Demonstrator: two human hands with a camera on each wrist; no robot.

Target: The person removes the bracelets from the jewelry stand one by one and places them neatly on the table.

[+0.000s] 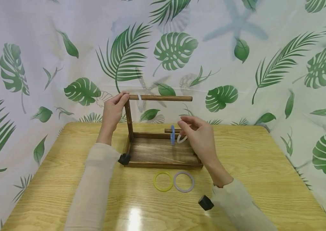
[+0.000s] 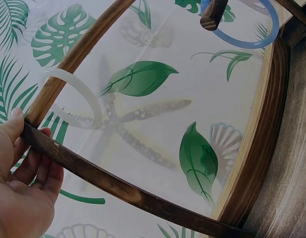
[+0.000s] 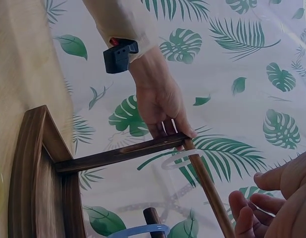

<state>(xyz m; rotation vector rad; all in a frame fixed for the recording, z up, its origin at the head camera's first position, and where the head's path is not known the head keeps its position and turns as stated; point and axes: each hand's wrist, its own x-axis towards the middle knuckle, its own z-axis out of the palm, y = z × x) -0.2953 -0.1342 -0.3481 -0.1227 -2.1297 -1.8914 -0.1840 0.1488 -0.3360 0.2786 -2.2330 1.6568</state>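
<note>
My left hand [image 1: 114, 107] grips the upper left corner of a dark wooden stand [image 1: 163, 166], where its upright meets the top bar [image 1: 166, 98]. A translucent white ring [image 2: 76, 99] hangs on that bar close to the hand. Lower on the stand's right side, a blue ring [image 1: 173, 134] hangs on a short peg [image 1: 167, 130]. A pale ring [image 1: 181, 139] hangs just right of it, partly hidden by my right hand [image 1: 199, 136]. In the right wrist view, the right thumb and loosely bent fingers are apart, with nothing visible between them.
A yellow ring [image 1: 163, 182] and a lavender ring [image 1: 184, 182] lie side by side on the wooden table [image 1: 252, 160], in front of the stand's tray base. Behind the table hangs a leaf-patterned cloth [image 1: 203, 64].
</note>
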